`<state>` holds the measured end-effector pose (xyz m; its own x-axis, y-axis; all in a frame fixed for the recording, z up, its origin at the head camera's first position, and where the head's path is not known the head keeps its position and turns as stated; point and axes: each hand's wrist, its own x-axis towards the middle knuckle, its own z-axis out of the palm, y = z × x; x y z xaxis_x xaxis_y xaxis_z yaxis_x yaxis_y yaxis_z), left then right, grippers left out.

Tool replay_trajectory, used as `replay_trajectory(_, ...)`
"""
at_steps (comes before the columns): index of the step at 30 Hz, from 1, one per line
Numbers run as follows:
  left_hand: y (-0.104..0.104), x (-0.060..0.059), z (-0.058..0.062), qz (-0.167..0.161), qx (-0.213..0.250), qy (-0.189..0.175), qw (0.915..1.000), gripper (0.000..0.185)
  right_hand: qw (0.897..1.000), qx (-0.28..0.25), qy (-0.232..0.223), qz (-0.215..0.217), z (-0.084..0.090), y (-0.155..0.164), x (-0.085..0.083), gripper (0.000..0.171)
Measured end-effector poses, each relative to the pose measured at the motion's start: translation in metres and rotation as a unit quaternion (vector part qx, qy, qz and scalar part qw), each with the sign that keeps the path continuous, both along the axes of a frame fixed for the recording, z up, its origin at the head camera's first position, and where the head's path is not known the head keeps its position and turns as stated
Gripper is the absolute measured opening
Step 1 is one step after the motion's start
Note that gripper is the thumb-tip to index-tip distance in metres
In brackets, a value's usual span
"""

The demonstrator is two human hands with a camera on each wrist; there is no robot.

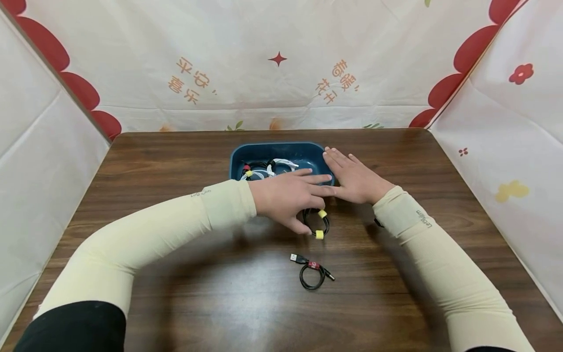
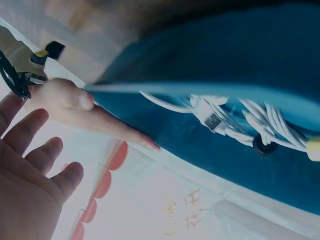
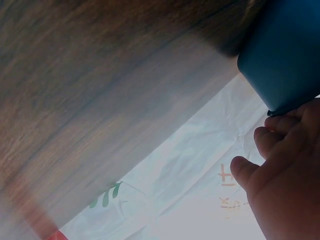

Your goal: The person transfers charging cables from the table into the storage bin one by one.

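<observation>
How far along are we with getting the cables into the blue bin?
Done: several bundled cables already lie in the blue bin. In hand: the left hand reaches over a black cable with yellow ties beside the bin, while the right hand rests flat against the bin's right side. Left: that cable and the black cable with a red tie nearer the table's front.

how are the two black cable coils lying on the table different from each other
The black coil with yellow ties carries two yellow bands, while the black coil with the red tie has one red band. The yellow-tied coil lies just under the left hand, near the blue bin; the red-tied coil lies apart, nearer the person, untouched. The red-tied coil's plugs stick out to both sides; the yellow-tied coil's ends are not visible. Both are black, coiled and lying on the wooden table.
</observation>
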<state>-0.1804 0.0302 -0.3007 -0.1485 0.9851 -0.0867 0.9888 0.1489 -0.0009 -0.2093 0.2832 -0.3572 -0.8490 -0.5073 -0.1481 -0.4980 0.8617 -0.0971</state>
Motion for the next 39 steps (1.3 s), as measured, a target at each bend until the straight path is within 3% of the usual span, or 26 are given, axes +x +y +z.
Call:
replay_trajectory(6, 0.003, -0.023, 0.004, 0.033, 0.004, 0.003, 0.9995, 0.067, 1.000, -0.010, -0.015, -0.008, 0.000, 0.001, 0.001, 0.098)
replay_trajectory(17, 0.006, -0.060, 0.012, 0.098, 0.052, -0.026, 0.9935, 0.054, 1.000, -0.009, -0.018, -0.009, -0.002, 0.001, 0.002, 0.095)
replay_trajectory(24, 0.011, -0.081, 0.002, 0.144, 0.061, -0.057, 0.9861, 0.054, 0.999, -0.024, -0.025, -0.017, -0.002, 0.000, 0.002, 0.099)
replay_trajectory(39, 0.019, -0.107, -0.013, 0.210, 0.056, -0.059, 0.9744, 0.057, 0.999, -0.032, -0.023, -0.015, 0.000, 0.000, 0.002, 0.096)
